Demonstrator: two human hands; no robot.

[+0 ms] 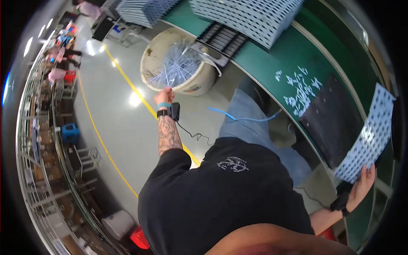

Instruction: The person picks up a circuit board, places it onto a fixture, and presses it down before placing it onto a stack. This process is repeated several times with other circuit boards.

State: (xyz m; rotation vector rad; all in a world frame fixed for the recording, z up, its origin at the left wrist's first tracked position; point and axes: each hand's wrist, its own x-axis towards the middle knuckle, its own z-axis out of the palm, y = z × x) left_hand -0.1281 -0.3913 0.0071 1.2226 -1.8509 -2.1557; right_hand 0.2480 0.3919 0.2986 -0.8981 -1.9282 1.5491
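Observation:
My left hand (165, 95), fingers closed, is stretched out to the near rim of a cream round bin (204, 85). Thin clear plastic strips (178, 68) heap up in the bin, and some end right by my fingertips. Whether the fingers hold one is too small to tell. At the right, my right hand (362, 185) grips the lower end of a light-blue perforated tray (369, 131), which leans at a slant over the green bench. Beside that tray a black mat (331, 121) lies on the bench, next to a scatter of small white pieces (301, 91).
Stacked light-blue perforated trays (250, 17) and a black slotted rack (223, 40) stand on the green bench (272, 63) at the far side. A blue strap (242, 118) hangs across my lap. A black cable (195, 135) trails from my left wrist. Left lie shelves and a blue stool (70, 133).

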